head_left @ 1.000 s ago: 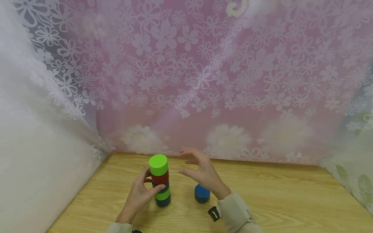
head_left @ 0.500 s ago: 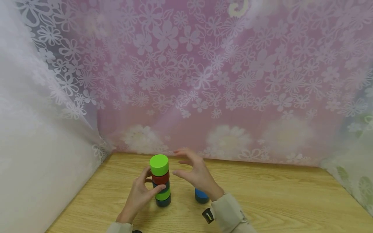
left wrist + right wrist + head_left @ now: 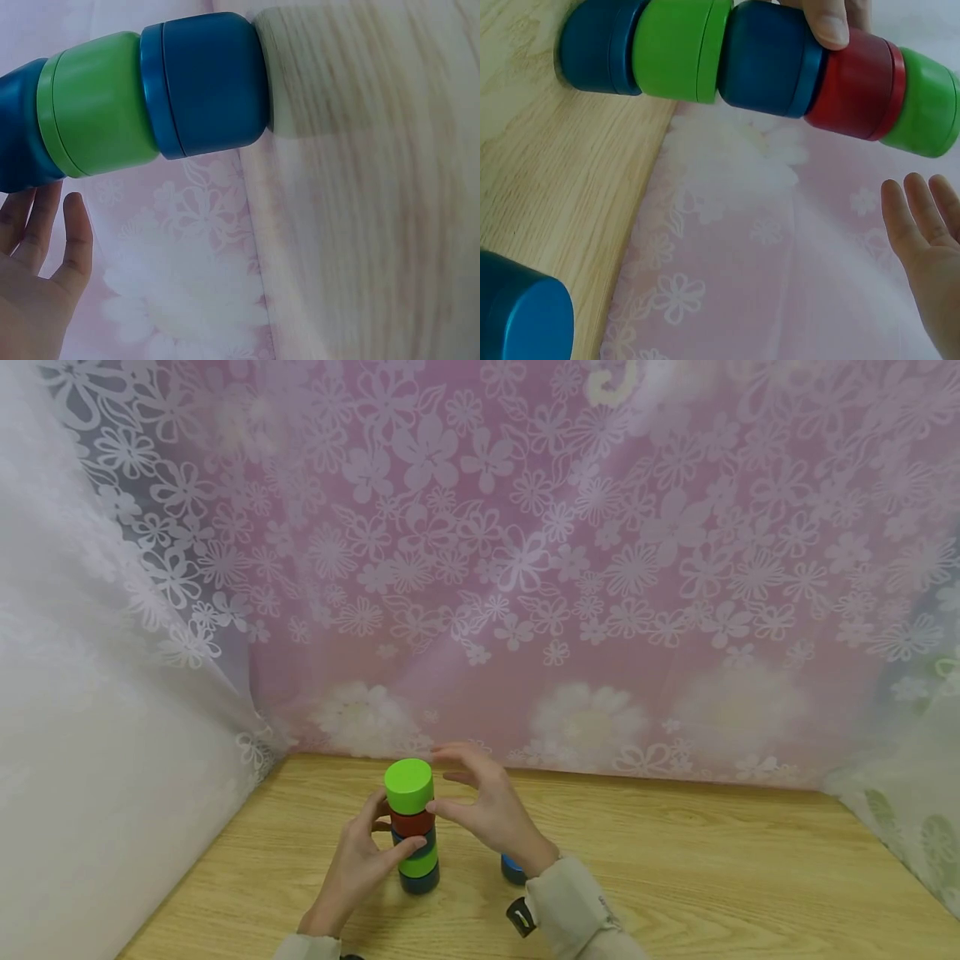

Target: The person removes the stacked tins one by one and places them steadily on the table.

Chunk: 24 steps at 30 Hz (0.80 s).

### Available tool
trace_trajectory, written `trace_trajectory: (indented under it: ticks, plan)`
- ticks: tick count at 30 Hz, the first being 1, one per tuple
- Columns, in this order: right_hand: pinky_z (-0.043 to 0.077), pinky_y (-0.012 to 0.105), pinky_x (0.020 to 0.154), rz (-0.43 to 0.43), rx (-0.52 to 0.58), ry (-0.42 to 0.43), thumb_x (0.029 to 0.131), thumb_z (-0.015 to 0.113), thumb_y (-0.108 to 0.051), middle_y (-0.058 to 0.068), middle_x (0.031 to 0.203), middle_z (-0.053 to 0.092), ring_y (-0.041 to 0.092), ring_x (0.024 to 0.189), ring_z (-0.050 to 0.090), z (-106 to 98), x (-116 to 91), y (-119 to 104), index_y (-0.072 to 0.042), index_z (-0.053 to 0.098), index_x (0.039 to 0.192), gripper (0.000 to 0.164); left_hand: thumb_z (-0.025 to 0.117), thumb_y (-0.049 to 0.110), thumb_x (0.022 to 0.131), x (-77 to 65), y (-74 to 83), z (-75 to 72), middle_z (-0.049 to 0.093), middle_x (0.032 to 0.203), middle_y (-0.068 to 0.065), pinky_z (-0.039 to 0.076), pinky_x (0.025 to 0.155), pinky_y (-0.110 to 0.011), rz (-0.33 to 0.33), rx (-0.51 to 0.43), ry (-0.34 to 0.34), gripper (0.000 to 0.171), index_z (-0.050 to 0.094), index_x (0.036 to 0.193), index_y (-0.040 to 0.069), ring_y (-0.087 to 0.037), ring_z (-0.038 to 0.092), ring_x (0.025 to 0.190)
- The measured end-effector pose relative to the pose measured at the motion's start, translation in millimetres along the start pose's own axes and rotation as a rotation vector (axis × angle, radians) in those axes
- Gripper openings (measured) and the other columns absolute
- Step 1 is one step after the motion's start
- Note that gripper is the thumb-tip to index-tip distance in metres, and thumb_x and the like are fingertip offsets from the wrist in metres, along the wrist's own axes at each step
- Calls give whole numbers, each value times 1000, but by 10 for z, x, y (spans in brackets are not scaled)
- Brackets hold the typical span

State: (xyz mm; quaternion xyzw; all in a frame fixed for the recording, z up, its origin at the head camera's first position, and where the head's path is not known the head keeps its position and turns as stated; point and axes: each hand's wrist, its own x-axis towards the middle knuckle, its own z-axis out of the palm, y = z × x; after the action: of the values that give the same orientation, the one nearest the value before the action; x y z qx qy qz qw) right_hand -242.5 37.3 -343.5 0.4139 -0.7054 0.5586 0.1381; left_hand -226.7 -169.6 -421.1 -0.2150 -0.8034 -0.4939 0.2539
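A tower of round lidded tins stands upright on the wooden table. From the bottom come a blue tin (image 3: 214, 82), a green tin (image 3: 97, 105), a second blue tin (image 3: 769, 60), a red tin (image 3: 855, 86) and a green tin (image 3: 408, 787) on top. My left hand (image 3: 356, 862) grips the tower from the left around the second blue tin, thumb in front and fingers behind. My right hand (image 3: 487, 810) hovers right of the top green tin, holding nothing. Its fingers are loosely bent, and a gap to the tins shows in the right wrist view.
A separate blue tin (image 3: 536, 322) stands on the table (image 3: 712, 868) right of the tower, partly hidden by my right wrist in the head view. A pink flowered curtain (image 3: 570, 610) hangs behind the table's far edge. White cloth (image 3: 90, 735) hangs at the left.
My right hand has moved left, closer to the top green tin, and its wrist now covers more of the separate blue tin. My left hand and the tower stay put.
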Motion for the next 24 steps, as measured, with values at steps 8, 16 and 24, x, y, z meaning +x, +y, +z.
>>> trace_trajectory:
  ticks: [8,16,24]
  plan:
    - [52,46,100,-2,9,-23,84,79,8,20,136,57,36,130,52,71,22,43,5,58,132,52,88,2,77,-5,5,3,68,121,-7,60,76,-33,3,-10,2,66,57,135,4,-22,67,98]
    - [51,44,101,8,14,-34,85,79,7,21,137,55,36,127,54,120,46,38,7,57,133,53,88,2,77,-3,-5,4,68,121,-6,60,76,-36,10,-9,3,66,57,135,5,-22,67,99]
    - [51,43,102,23,23,-36,84,79,7,19,138,55,34,129,52,161,69,46,4,58,132,52,88,0,76,-2,-9,4,69,121,-7,60,76,-36,14,-7,-1,67,57,135,4,-20,67,98]
